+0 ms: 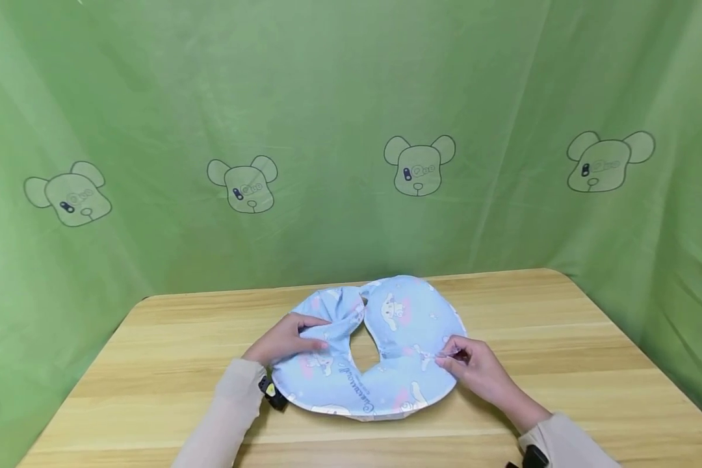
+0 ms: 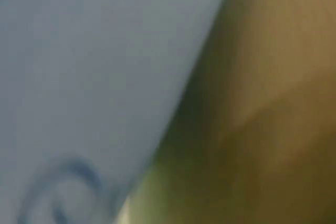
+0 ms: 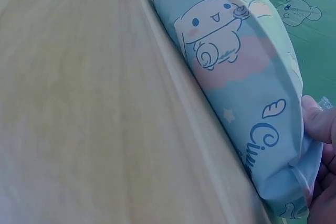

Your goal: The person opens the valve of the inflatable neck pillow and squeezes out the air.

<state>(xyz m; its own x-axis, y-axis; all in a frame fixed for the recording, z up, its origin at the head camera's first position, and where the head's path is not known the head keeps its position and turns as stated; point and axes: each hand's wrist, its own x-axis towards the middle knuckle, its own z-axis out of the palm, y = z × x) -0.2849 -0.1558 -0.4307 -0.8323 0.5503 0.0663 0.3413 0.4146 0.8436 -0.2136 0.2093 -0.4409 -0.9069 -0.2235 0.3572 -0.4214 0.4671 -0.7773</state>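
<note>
A light-blue inflatable neck pillow with a white cartoon dog print is on the wooden table, its opening toward the far side. My left hand lies over its left arm, thumb and index finger stretched out on the creased cover. At the right outer edge my right hand pinches the pillow's small clear valve between thumb and fingers. The right wrist view shows the pillow's printed outer side, with folds close to the thumb. In the left wrist view the blurred pillow fills the left side.
The wooden table reaches out on both sides of the pillow. Behind it hangs a green curtain printed with bear heads. Black wrist devices sit at my left cuff and at my right cuff.
</note>
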